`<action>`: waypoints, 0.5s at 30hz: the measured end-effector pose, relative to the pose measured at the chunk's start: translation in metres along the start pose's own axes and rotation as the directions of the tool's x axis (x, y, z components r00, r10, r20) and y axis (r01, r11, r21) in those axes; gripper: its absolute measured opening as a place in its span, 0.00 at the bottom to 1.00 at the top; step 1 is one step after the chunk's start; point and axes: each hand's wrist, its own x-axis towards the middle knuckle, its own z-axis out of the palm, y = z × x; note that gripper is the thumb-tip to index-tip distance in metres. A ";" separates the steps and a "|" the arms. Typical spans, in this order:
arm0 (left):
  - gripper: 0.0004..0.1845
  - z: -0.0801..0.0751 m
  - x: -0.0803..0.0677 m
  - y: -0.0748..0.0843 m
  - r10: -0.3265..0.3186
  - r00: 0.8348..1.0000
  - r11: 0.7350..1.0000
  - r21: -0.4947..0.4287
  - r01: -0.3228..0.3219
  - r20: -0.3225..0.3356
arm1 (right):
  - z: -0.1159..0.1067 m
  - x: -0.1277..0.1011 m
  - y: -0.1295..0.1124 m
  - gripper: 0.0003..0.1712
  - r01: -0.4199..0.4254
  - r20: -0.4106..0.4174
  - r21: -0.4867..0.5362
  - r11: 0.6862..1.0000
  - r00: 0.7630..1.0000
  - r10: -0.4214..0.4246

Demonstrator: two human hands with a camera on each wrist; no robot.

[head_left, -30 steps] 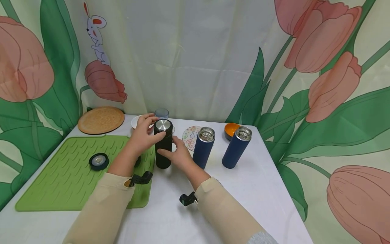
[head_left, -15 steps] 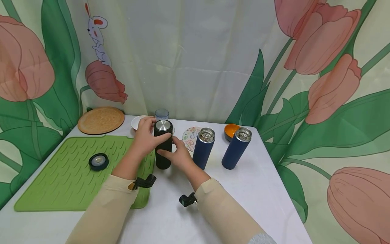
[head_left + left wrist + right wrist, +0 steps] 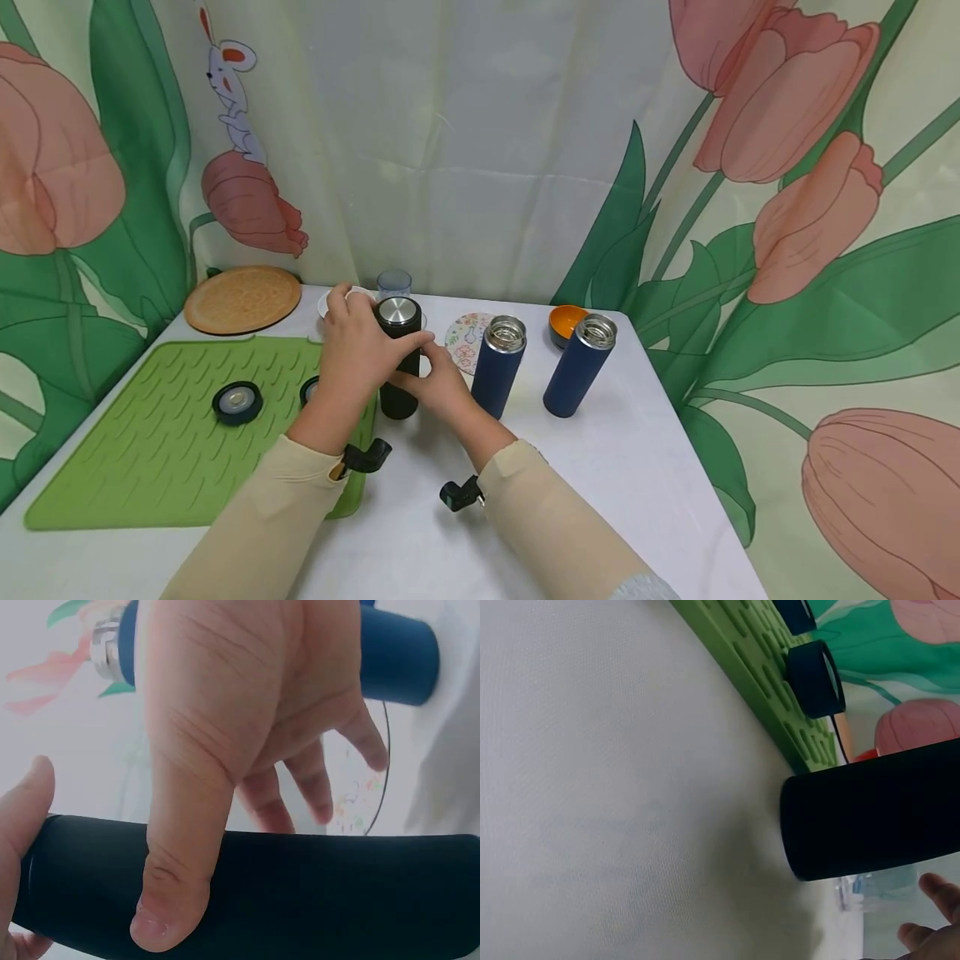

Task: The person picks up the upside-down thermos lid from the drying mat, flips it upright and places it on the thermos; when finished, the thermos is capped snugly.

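A black flask [image 3: 397, 392] with a silver-topped lid [image 3: 397, 311] stands upright on the white table [image 3: 600, 467], at the right edge of the green mat. My left hand [image 3: 362, 350] grips its upper part, the thumb pressed along the black flask [image 3: 315, 892] in the left wrist view. My right hand [image 3: 437, 382] holds the body from the right side. In the right wrist view the black flask [image 3: 870, 817] rests with its base on the cloth, and only my right hand's fingertips [image 3: 939, 889] show.
Two open blue flasks [image 3: 498, 368] [image 3: 577, 367] stand just right of my hands. Two loose lids [image 3: 237, 402] [image 3: 309, 390] lie on the green mat [image 3: 150, 450]. Behind are a cork disc [image 3: 242, 298], a glass [image 3: 394, 283], a floral coaster [image 3: 463, 337] and an orange bowl [image 3: 566, 321].
My left hand has wrapped further round the top of the black flask and its forearm has swung right, uncovering a second lid on the mat. The right hand has kept its hold.
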 end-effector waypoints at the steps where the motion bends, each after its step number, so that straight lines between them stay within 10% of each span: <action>1: 0.53 0.001 -0.001 0.001 -0.001 1.000 1.000 0.004 0.001 -0.027 | 0.000 0.000 0.000 0.43 0.007 -0.001 -0.005 1.000 1.000 -0.007; 4: 0.48 0.000 0.000 -0.001 0.016 1.000 0.999 -0.042 -0.017 -0.022 | -0.001 0.000 -0.001 0.43 0.014 -0.001 -0.021 1.000 1.000 -0.014; 8: 0.40 -0.008 0.011 -0.015 0.078 0.987 0.971 -0.237 -0.043 0.139 | -0.001 0.001 -0.002 0.42 0.032 0.004 -0.032 0.999 0.999 -0.032; 15: 0.40 -0.025 0.037 -0.036 0.231 0.868 0.917 -0.398 -0.042 0.439 | -0.001 0.003 -0.002 0.41 0.026 0.003 -0.038 0.999 1.000 -0.026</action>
